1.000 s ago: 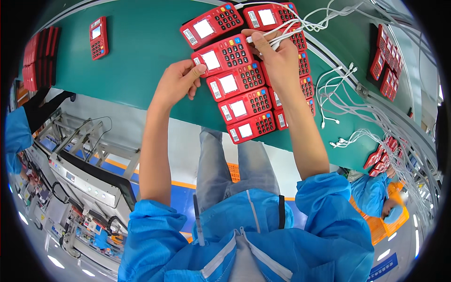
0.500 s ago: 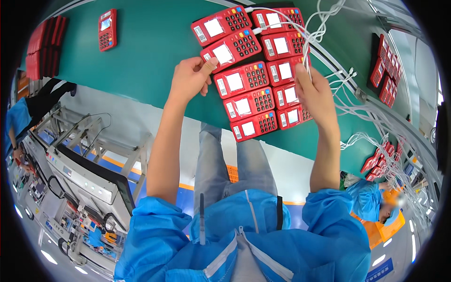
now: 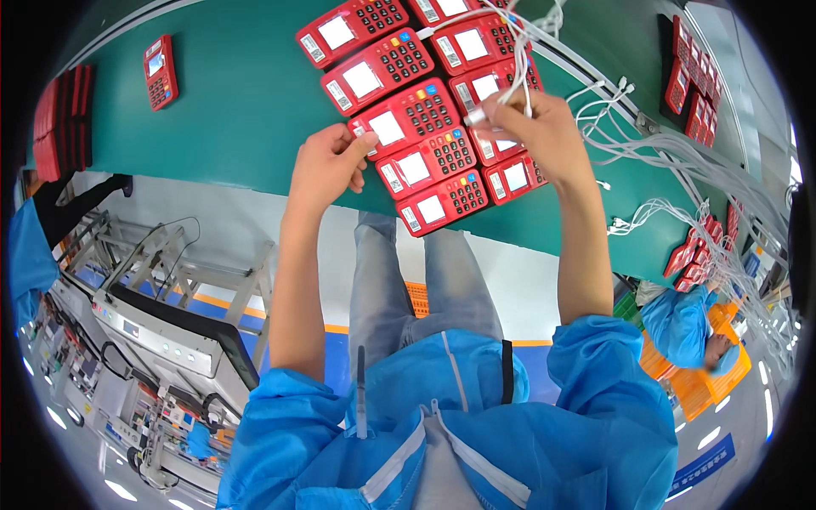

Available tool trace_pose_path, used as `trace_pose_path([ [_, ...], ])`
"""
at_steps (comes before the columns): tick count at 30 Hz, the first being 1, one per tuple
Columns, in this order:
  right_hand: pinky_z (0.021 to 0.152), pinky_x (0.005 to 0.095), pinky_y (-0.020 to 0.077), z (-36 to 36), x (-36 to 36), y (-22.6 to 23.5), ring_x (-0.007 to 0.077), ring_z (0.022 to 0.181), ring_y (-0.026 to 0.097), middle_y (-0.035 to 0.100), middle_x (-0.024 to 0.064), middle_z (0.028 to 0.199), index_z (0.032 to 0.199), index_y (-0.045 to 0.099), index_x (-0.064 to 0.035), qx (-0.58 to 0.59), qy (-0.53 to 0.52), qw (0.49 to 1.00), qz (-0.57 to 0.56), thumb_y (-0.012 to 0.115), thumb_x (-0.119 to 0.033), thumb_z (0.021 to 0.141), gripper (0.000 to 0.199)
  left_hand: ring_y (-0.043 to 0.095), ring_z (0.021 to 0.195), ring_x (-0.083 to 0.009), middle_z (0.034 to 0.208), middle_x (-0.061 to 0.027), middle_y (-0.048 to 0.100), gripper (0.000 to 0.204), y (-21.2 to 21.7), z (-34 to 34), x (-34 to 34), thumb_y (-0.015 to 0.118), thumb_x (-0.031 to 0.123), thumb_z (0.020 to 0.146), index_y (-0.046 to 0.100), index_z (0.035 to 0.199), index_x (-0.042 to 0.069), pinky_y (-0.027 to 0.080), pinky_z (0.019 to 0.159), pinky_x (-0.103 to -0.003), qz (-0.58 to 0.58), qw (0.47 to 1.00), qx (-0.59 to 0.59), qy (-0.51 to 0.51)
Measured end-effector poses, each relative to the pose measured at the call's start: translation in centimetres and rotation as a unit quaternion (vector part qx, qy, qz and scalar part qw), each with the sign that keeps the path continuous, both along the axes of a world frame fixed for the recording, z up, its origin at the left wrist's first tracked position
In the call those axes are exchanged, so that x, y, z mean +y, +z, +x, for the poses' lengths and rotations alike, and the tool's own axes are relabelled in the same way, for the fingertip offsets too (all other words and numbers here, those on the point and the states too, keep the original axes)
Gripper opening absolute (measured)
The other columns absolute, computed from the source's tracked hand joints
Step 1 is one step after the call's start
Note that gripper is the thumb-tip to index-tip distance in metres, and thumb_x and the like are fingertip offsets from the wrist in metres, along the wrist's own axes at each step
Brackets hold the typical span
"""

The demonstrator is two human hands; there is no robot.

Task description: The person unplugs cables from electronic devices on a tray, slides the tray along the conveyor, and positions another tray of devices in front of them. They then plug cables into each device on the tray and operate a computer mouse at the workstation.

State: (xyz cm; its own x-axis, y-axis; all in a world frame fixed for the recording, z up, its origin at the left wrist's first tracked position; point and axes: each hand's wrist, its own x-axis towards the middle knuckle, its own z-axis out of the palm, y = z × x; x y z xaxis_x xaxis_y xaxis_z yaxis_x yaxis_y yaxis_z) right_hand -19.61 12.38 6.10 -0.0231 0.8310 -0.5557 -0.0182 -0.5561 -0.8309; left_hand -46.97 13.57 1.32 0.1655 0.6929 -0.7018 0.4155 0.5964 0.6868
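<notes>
Red payment terminals with white screens and dark keys lie in two columns on the green table. My left hand (image 3: 329,167) grips the left edge of the third payment terminal (image 3: 387,127) in the left column, its thumb on top near the label. My right hand (image 3: 544,136) pinches a white cable plug (image 3: 476,116) just off that terminal's right end, above the right column. Another white plug (image 3: 425,33) meets the right end of the second terminal (image 3: 362,79). Loose white cables (image 3: 520,42) hang over the right column and partly hide it.
One terminal (image 3: 160,72) lies alone at the far left, near stacked terminals (image 3: 64,119). White cables (image 3: 671,157) run along the table's right side to more terminals (image 3: 695,251). A co-worker in blue (image 3: 680,327) is at the right; another person (image 3: 38,246) is at the left.
My left hand has shifted from the second terminal to the third. My right hand has moved from the cable bundle toward the third terminal, with a plug now showing between its fingers. The view has shifted.
</notes>
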Motion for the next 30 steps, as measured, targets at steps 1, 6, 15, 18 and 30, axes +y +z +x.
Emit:
trace_pose_path([
  [1,0.077,0.0254,0.0555,-0.3,0.3,-0.3,0.0178,0.084,0.069,0.069,0.0118,0.088,0.096,0.065,0.0084,0.011,-0.046,0.999,0.006,0.066,-0.015,0.088,0.025,0.057,0.047,-0.0108,0.063,-0.0051,0.059,0.037,-0.3,-0.4,-0.1,0.070,0.034,0.086,0.059,0.081,-0.002,0.046,0.043,-0.025,-0.011,0.999,-0.036,0.009],
  [6,0.079,0.0272,0.0564,-1.9,0.7,-1.7,0.0186,0.086,0.069,0.069,0.0142,0.092,0.100,0.065,0.0055,0.035,-0.079,0.993,0.078,0.063,-0.012,0.091,0.019,0.060,0.052,-0.0122,0.070,-0.0069,0.061,0.035,-0.4,-1.0,0.1,0.068,0.031,0.089,0.059,0.090,-0.002,0.050,0.047,-0.025,-0.035,0.996,-0.080,0.015],
  [15,0.079,0.0299,0.0585,-3.6,1.0,-2.4,0.0202,0.089,0.068,0.067,0.0138,0.098,0.101,0.062,0.0068,0.060,-0.102,0.988,0.100,0.062,-0.017,0.093,0.025,0.060,0.054,-0.0129,0.072,-0.0075,0.061,0.033,-0.4,-0.8,0.0,0.068,0.029,0.089,0.059,0.091,-0.003,0.051,0.050,-0.025,-0.031,0.996,-0.082,0.019],
  [18,0.078,0.0298,0.0585,-4.2,1.0,-2.1,0.0196,0.088,0.068,0.067,0.0131,0.097,0.101,0.061,0.0069,0.037,-0.112,0.988,0.095,0.062,-0.019,0.093,0.027,0.060,0.053,-0.0129,0.072,-0.0075,0.061,0.033,-0.4,-0.8,-0.1,0.068,0.029,0.089,0.060,0.090,-0.003,0.051,0.049,-0.026,-0.027,0.996,-0.087,0.024],
  [30,0.074,0.0278,0.0546,-7.1,0.9,-3.5,0.0137,0.079,0.065,0.069,0.0111,0.092,0.092,0.059,0.0033,-0.037,-0.236,0.963,0.122,0.060,-0.024,0.095,0.028,0.061,0.053,-0.0123,0.069,-0.0070,0.063,0.034,-0.3,-0.5,-0.1,0.069,0.031,0.088,0.060,0.087,-0.002,0.050,0.049,-0.026,-0.012,0.997,-0.067,0.019],
])
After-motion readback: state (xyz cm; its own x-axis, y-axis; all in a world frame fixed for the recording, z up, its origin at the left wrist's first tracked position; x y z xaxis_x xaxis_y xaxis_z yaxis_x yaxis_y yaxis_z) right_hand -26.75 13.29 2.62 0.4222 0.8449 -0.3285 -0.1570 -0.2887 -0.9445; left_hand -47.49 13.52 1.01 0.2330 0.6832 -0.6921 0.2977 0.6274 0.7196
